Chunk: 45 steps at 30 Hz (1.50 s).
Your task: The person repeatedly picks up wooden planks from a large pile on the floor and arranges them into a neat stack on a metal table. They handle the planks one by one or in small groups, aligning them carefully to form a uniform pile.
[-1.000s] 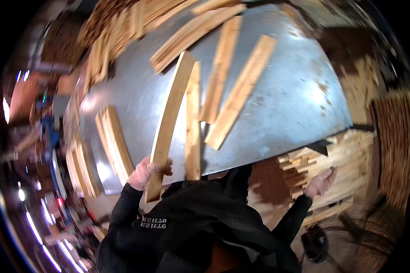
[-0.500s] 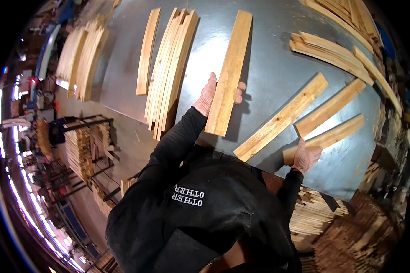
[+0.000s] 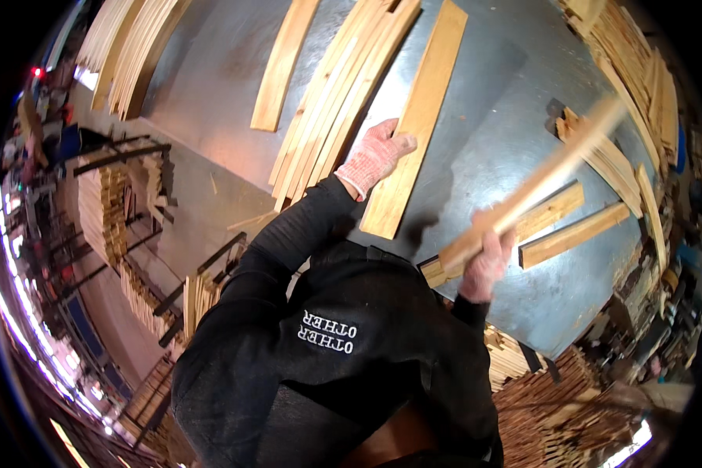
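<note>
- Lifted since the earlier frame: the raised board (image 3: 534, 185), blurred and tilted, its far end toward 2 o'clock of the head view's centre; the right hand (image 3: 487, 265), at 3 o'clock, is clamped around its near end.
- Left hand (image 3: 376, 156), between 12 and 1 o'clock, touches the second board (image 3: 427, 93); whether its fingers grip, one cannot tell.
- Bundled boards (image 3: 349, 86) lie at 12 o'clock, beside the second board.
- Two loose boards (image 3: 576, 234) rest at 3 o'clock on the metal table (image 3: 515, 86).
</note>
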Motion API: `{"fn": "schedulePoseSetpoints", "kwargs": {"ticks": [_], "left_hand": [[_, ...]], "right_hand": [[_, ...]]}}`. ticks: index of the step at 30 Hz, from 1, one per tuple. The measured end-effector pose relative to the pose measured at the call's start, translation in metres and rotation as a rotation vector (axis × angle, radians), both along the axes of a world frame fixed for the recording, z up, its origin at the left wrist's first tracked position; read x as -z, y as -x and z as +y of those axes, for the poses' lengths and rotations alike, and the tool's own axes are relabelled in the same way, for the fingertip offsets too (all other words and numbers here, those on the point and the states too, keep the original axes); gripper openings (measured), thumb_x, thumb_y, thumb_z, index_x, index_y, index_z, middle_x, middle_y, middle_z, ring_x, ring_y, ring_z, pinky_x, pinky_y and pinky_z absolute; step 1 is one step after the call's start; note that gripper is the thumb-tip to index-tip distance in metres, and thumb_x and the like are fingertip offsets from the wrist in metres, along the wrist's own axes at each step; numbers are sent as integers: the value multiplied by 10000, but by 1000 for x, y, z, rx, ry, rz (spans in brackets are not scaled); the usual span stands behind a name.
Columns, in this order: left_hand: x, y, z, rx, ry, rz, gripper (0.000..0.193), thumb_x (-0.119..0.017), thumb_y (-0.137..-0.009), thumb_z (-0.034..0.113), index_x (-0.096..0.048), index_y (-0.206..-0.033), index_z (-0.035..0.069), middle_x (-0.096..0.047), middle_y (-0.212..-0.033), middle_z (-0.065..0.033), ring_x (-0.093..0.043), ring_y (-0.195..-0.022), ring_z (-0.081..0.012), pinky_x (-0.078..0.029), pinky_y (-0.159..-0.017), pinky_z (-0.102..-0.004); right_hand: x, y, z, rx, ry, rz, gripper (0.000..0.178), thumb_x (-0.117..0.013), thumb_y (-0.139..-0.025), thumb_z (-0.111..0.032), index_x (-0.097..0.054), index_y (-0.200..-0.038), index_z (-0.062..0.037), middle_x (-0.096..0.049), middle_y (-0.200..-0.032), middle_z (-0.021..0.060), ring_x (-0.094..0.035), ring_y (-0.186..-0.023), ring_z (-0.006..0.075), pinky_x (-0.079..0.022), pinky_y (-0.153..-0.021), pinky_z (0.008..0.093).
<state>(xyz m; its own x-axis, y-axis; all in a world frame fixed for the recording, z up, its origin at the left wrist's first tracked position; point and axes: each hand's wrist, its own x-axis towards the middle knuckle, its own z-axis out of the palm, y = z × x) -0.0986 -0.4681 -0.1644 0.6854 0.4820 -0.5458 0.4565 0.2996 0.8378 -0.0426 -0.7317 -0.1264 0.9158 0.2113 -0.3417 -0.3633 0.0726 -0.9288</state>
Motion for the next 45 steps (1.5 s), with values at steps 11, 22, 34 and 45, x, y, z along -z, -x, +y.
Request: {"fn": "schedulePoseSetpoints", "kwargs": {"ticks": [11, 22, 34, 45], "left_hand": [[-84, 54, 87, 128, -356, 209, 668, -717, -905, 368, -540, -1377, -70, -693, -1213, -140, -637, -1146, -192, -471, -995, -285], [13, 87, 225, 210, -1100, 799, 728, -747, -864, 296, -408, -1420, -28, -575, -1349, -223, -646, -1131, -372, -507, -999, -408], [-19, 153, 136, 215, -669, 896, 576, -631, -882, 418, -496, -1348, 106, -678, -1163, -200, -639, -1118, -381, -491, -945, -509], [-34, 37, 470, 85, -1334, 631, 361, -641, -923, 270, -467, -1163, 65, -695, -1040, -194, -685, -938, -421, -537, -803, -525]], "right_hand": [[70, 45, 168, -1159, 602, -186, 871, -639, -924, -366, -162, -1587, -66, -602, -1320, 245, -624, -1154, 416, -493, -981, 471], [66, 26, 168, -1302, 629, -247, 808, -632, -928, -414, -272, -1564, -70, -568, -1396, 227, -561, -1257, 408, -462, -1043, 438], [115, 36, 181, -1177, 380, -144, 596, -655, -907, -341, -461, -1420, -107, -708, -1116, 141, -636, -1092, 385, -495, -943, 476], [100, 20, 188, -988, 292, -498, 177, -559, -987, -205, -691, -1070, -121, -651, -768, 72, -632, -657, 225, -477, -528, 324]]}}
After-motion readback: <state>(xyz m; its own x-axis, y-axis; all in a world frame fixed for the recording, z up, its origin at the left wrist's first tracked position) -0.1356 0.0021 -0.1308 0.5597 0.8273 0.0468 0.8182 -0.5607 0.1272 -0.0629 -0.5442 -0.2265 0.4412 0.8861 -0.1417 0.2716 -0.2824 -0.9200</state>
